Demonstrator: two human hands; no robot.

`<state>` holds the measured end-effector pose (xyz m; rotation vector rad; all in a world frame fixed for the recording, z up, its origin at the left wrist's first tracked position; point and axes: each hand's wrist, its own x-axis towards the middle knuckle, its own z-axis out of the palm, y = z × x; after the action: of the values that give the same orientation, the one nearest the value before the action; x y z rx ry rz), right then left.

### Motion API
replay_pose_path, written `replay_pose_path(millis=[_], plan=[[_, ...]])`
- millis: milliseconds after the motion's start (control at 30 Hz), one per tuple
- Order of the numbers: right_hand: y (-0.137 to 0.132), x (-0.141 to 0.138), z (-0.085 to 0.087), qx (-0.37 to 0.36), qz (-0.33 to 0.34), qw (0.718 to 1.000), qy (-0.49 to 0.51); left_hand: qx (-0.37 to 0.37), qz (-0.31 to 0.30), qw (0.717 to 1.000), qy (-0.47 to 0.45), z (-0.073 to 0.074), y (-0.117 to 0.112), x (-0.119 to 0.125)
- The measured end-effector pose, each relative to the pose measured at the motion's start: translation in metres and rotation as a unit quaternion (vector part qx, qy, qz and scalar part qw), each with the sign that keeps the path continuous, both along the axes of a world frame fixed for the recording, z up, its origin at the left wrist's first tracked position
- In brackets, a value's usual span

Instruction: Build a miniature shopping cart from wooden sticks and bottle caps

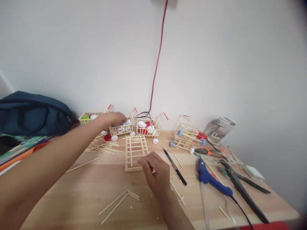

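My left hand (117,118) reaches to the rim of a small basket of wooden sticks (121,130) that holds white and blue bottle caps. Its fingertips point down into the basket and are mostly hidden. A ladder-like stick frame (136,150) stands in the middle of the table. At its lower right corner, my right hand (157,168) is closed, with thumb and fingers curled together; anything between them is hidden. Loose caps, one red (107,137) and one white (114,138), lie in front of the basket.
More stick baskets with caps (148,127) stand along the wall, and a wheeled stick cart (185,134) is at right. A black pen (176,169), blue glue gun (211,179), pliers (208,151) and long black-handled cutters (244,193) lie right. Loose sticks (105,147) are scattered; a blue bag (35,113) sits left.
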<state>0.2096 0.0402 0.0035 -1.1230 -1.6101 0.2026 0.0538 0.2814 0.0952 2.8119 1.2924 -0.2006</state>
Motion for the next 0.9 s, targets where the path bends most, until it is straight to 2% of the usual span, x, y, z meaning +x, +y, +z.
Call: replay_pose_path(millis=[267,400,533,600,667,733,900], plan=[[-0.002,-0.001,0.001,0.000,-0.004,1.000,-0.010,0.018,0.026,0.999,0.023,0.004,-0.010,0.003],[-0.004,-0.001,0.001,0.010,-0.001,1.000,-0.003,0.042,0.036,0.998,0.017,0.016,-0.016,0.000],[-0.004,0.000,0.003,0.013,-0.001,1.000,0.000,0.075,0.034,0.997,0.010,0.035,-0.042,0.003],[-0.004,-0.001,0.003,0.015,0.002,1.000,0.000,0.085,0.001,0.996,-0.011,0.038,-0.060,0.013],[-0.005,-0.001,0.003,0.017,0.006,1.000,0.003,0.080,-0.076,0.992,-0.065,0.034,-0.075,0.031],[-0.005,0.000,0.002,0.013,0.008,1.000,0.006,0.109,-0.102,0.984,-0.095,0.025,-0.085,0.051],[-0.005,0.000,-0.001,0.000,0.004,1.000,0.007,0.129,-0.051,0.987,-0.077,0.005,-0.083,0.093]])
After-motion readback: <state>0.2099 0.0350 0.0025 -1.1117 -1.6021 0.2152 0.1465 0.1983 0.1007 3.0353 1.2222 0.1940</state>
